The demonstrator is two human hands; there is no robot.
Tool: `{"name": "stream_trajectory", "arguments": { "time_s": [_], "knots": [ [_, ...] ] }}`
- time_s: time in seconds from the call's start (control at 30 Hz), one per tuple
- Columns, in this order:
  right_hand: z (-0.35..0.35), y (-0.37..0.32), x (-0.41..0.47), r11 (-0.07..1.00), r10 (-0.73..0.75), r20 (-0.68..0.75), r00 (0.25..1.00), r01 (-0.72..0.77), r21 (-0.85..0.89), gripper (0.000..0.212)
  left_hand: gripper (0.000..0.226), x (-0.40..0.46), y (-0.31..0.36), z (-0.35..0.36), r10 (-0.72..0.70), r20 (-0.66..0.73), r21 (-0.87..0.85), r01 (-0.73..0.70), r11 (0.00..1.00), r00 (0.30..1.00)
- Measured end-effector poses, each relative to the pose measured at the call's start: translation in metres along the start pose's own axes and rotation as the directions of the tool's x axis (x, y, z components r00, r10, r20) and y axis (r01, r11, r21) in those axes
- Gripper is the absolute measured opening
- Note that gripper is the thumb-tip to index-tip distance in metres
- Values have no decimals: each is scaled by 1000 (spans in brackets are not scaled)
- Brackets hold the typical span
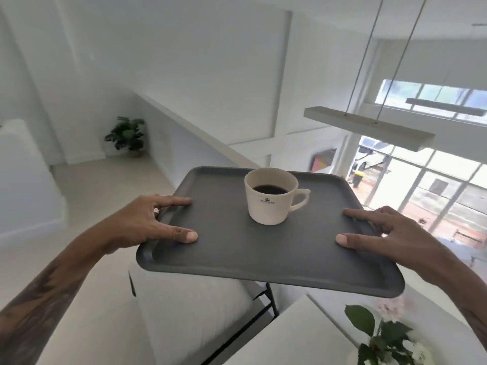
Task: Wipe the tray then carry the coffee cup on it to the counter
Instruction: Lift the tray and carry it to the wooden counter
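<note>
A dark grey rectangular tray [237, 262] is held in the air in front of me, roughly level. A cream coffee cup [271, 198] with dark coffee stands upright on its far half, handle pointing right. My left hand [147, 219] grips the tray's left rim, thumb and forefinger resting on top. My right hand [382, 233] grips the right rim the same way. The other fingers are hidden under the tray.
A white chair with black legs [195, 306] stands below the tray. A white table [303, 335] with a leafy plant [382, 338] is at the bottom right. A potted plant [127, 135] stands in the far corner, beside a long white ledge [184, 122]. A pendant lamp [369, 127] hangs at right before large windows.
</note>
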State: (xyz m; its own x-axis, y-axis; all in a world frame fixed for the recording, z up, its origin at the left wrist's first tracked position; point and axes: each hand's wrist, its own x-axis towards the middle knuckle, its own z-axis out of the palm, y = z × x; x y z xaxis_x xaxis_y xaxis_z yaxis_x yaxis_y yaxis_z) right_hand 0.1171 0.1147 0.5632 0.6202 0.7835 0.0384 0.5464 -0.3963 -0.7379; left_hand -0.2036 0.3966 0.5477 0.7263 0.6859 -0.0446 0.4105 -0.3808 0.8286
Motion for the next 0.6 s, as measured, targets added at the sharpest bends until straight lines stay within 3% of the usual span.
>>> {"name": "stream_trajectory", "arguments": {
  "time_s": [0.27,0.43,0.6],
  "knots": [
    [108,-89,36,974,-226,189,956,216,70,70,78,-124,-71,-83,-155,-358,-37,152,988,921],
    [196,-172,35,922,-385,290,876,379,79,68,73,-214,-116,-142,-216,-583,-59,224,973,784],
    [293,-258,15,861,-503,369,782,489,137,73,65,-311,-157,-205,-274,-714,-110,283,953,644]
  ]
}}
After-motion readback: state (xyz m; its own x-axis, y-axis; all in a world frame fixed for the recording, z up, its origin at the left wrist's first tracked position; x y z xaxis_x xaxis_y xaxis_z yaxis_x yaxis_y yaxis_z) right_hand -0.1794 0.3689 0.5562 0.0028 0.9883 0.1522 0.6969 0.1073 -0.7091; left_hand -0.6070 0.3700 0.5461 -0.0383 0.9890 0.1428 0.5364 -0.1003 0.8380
